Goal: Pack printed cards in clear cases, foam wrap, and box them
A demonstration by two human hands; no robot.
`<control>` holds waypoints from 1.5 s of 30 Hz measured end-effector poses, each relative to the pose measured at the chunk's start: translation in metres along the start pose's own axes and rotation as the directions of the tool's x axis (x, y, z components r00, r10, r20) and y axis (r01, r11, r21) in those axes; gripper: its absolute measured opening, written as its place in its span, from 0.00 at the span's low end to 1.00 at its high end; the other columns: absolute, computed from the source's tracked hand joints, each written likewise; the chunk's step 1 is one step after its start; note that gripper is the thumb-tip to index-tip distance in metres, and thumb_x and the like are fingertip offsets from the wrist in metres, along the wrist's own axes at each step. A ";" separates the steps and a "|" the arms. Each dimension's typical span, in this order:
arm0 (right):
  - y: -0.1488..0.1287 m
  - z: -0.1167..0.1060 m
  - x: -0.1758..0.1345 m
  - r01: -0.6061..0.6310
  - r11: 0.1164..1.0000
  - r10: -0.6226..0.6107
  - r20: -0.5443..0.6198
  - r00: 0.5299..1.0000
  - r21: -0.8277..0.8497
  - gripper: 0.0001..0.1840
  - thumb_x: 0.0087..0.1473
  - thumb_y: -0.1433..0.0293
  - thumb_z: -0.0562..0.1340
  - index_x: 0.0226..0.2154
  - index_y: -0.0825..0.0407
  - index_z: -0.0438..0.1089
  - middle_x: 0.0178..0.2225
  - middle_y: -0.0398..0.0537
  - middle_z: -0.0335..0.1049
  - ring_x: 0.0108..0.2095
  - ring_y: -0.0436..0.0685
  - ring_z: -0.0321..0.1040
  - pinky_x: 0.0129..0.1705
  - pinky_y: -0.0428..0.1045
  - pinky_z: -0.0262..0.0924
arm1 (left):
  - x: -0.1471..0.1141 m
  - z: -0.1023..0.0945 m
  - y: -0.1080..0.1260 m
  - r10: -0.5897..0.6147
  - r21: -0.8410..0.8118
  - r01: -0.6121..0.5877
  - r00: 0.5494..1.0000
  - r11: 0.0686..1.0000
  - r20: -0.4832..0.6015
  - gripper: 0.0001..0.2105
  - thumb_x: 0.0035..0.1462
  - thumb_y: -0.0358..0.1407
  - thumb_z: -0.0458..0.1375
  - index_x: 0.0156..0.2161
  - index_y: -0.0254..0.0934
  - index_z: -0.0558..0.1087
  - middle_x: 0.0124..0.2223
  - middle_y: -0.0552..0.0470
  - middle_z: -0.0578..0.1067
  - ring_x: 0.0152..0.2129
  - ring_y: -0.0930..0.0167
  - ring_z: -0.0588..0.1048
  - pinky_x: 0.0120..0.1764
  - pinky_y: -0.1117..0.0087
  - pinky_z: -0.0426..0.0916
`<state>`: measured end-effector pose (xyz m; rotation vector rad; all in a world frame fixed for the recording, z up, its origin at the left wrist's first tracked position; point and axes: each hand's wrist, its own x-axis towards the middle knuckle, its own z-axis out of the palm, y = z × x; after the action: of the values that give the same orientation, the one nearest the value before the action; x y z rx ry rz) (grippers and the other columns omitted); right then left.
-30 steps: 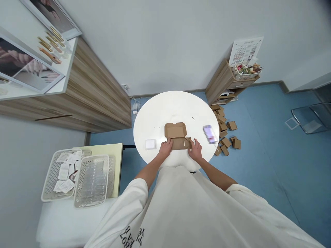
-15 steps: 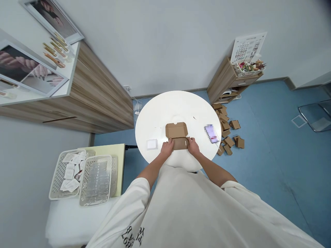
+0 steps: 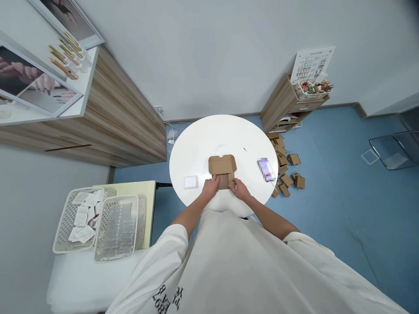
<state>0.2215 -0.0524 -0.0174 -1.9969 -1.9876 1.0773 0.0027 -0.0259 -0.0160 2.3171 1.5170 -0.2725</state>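
Note:
A brown cardboard box (image 3: 222,165) lies on the white oval table (image 3: 212,135), its lid spread out away from me. My left hand (image 3: 210,186) grips the box's left front side, with fingers over the edge. At the right front side, my right hand (image 3: 240,189) has its fingers closed on a small side flap (image 3: 231,179), which stands folded inward. Left of the box lies a white square packet (image 3: 191,182). A phone with a blurred purple screen (image 3: 266,169) rests at the table's right.
Several folded cardboard boxes (image 3: 286,179) are piled on the blue floor right of the table. White baskets (image 3: 135,226) with packets and clear plastic pieces stand at left. A wooden cabinet (image 3: 131,117) and a smaller one (image 3: 278,104) line the wall.
The right side flap of the box has been folded inward, and my right hand has shifted slightly left and down with it. My left hand stays on the box's left side.

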 end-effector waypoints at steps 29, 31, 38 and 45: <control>-0.025 -0.020 0.012 0.067 0.923 0.007 0.191 0.982 -0.378 0.48 0.60 0.66 0.61 0.70 0.53 0.30 0.53 0.62 0.62 0.49 0.64 0.64 0.46 0.53 0.58 | -0.004 0.000 -0.002 0.007 -0.037 -0.007 1.000 0.999 -0.005 0.30 0.53 0.31 0.64 0.59 0.42 0.58 0.69 0.38 0.53 0.47 0.58 0.75 0.49 0.59 0.63; -0.026 -0.022 0.020 0.073 0.909 0.011 0.199 0.980 -0.411 0.53 0.56 0.64 0.65 0.70 0.53 0.30 0.53 0.62 0.62 0.50 0.66 0.64 0.47 0.53 0.58 | -0.004 -0.002 -0.001 0.005 -0.030 -0.004 1.000 1.000 0.009 0.30 0.53 0.31 0.64 0.59 0.42 0.58 0.69 0.38 0.53 0.46 0.59 0.75 0.49 0.59 0.63; -0.024 -0.022 0.035 0.090 0.880 0.025 0.236 0.971 -0.466 0.51 0.53 0.61 0.69 0.69 0.51 0.39 0.55 0.63 0.61 0.52 0.67 0.64 0.48 0.53 0.58 | -0.007 -0.004 0.001 -0.011 -0.074 0.013 1.000 0.997 0.020 0.31 0.53 0.31 0.63 0.60 0.43 0.58 0.70 0.39 0.51 0.48 0.58 0.74 0.50 0.57 0.63; -0.026 -0.021 0.034 0.101 0.866 0.026 0.245 0.969 -0.489 0.50 0.54 0.62 0.68 0.69 0.52 0.40 0.55 0.64 0.62 0.52 0.68 0.64 0.48 0.54 0.58 | -0.037 -0.008 -0.026 -0.113 -0.255 0.075 0.984 0.964 -0.137 0.23 0.63 0.33 0.52 0.63 0.43 0.58 0.67 0.42 0.58 0.57 0.58 0.66 0.58 0.56 0.59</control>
<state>0.2074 -0.0099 -0.0009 -2.1175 -2.6529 0.8998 -0.0359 -0.0444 -0.0008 2.1106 1.6318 0.0695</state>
